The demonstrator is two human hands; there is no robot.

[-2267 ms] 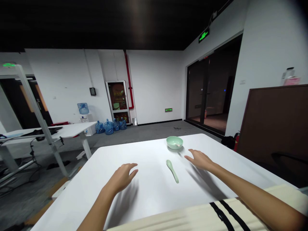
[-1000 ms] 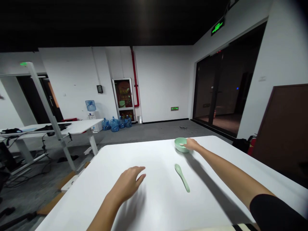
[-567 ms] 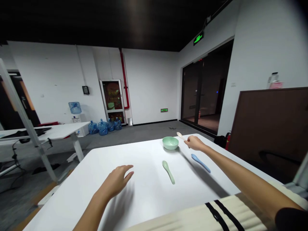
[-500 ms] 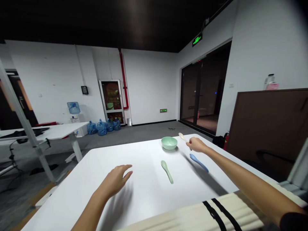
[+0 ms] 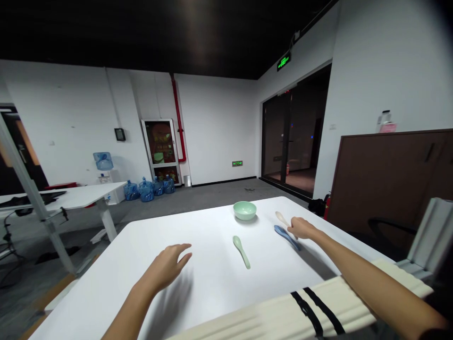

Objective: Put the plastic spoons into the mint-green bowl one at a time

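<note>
My right hand (image 5: 302, 228) is closed around the handle of a cream spoon (image 5: 281, 217), whose bowl end points away to the left. Just beside that hand, a blue spoon (image 5: 286, 236) lies on the white table (image 5: 208, 283). A green spoon (image 5: 241, 252) rests near the middle of the tabletop, its bowl end away from me. Farther back stands a light green bowl (image 5: 245, 211); its inside looks bare. On the left, my left hand (image 5: 170, 265) hovers over the table with fingers apart, holding nothing.
A cream padded strip with black bands (image 5: 276, 311) runs along the table's near edge. To the right are a brown cabinet (image 5: 392, 179) and a dark chair arm (image 5: 389, 225). Another white table (image 5: 88, 192) and several blue water bottles (image 5: 146, 190) stand at the left.
My right hand has moved right and nearer with the cream spoon, away from the bowl and lower toward the table. My left hand has hardly moved. The view has shifted slightly.
</note>
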